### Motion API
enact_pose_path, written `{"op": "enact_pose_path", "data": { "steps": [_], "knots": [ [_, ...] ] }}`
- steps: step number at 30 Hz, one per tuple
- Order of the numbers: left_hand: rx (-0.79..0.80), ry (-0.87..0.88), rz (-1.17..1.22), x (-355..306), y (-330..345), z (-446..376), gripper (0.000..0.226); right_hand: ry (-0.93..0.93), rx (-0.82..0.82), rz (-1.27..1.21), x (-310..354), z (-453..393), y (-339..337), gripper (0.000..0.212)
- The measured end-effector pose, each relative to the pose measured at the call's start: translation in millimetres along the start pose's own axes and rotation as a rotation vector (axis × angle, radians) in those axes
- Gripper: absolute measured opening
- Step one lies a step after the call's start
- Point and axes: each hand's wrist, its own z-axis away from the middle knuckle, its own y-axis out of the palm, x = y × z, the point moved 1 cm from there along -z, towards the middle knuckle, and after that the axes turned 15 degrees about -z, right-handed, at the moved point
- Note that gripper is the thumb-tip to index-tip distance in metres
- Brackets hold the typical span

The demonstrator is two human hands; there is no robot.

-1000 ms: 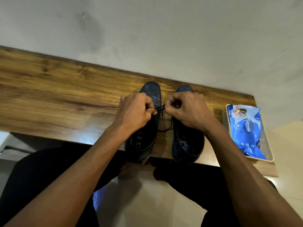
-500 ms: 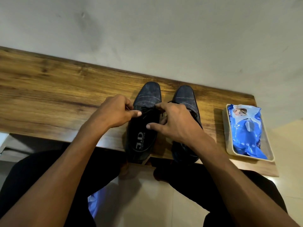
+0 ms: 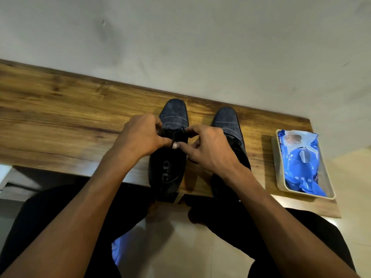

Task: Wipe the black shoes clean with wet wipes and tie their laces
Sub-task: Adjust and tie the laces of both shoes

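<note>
1. Wooden worktop [image 3: 60, 121], brown with a strong grain, runs across the scene against a pale grey wall [image 3: 200, 47].
2. Two bare forearms reach up from the bottom edge, above the person's dark trousers [image 3: 230, 221] and a cream tiled floor [image 3: 180, 253].
3. Two dark blue-black shoes stand side by side at the worktop's near edge, toes toward the wall. The left shoe [image 3: 170, 173] shows a printed insole; the right shoe [image 3: 226, 121] is partly hidden by the right wrist.
4. A cream tray [image 3: 281, 185] sits well to the right of the shoes, holding a blue pack of wet wipes [image 3: 301, 163].
5. The left hand [image 3: 138, 137] has its grip clenched, pinching the left shoe's black lace [image 3: 176, 135].
6. The right hand [image 3: 208, 149] also has its grip pinching that lace, thumb and curled fingers meeting the left thumb over the shoe's opening.
</note>
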Motion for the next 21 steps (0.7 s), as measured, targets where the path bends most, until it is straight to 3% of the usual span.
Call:
{"op": "enact_pose_path", "data": {
  "steps": [4,7,9,11,14,16,19,21],
  "knots": [
    [-0.256,0.188,0.046,-25.7,-7.3,6.5,0.051,0.03,-0.144,-0.032,-12.2,3.2,-48.1,0.037],
    [-0.296,0.301,-0.057,-39.8,-6.9,8.9,0.044,0.09,-0.22,0.029,-35.9,9.6,-83.1,0.027],
    [-0.362,0.256,-0.086,-39.0,-11.4,6.8,0.044,0.162,-0.156,0.089,-53.6,15.9,-93.8,0.032],
    [-0.531,0.187,-0.045,-34.0,-21.7,3.8,0.044,0.23,-0.059,0.091,-65.3,20.8,-94.9,0.036],
    [-0.702,0.204,0.058,-47.7,-26.8,9.4,0.037,0.225,-0.03,0.069,-69.2,20.5,-90.2,0.027],
    [-0.535,0.299,0.184,-70.1,-17.0,18.2,0.02,0.214,-0.038,0.107,-70.2,16.3,-86.5,0.024],
    [-0.145,0.352,0.206,-99.7,11.1,18.8,0.016,0.25,-0.055,0.127,-73.5,12.3,-83.3,0.02],
    [-0.052,0.362,0.125,-111.4,28.6,12.1,0.018,0.251,-0.068,0.126,-73.7,11.7,-82.2,0.017]
  ]
}}
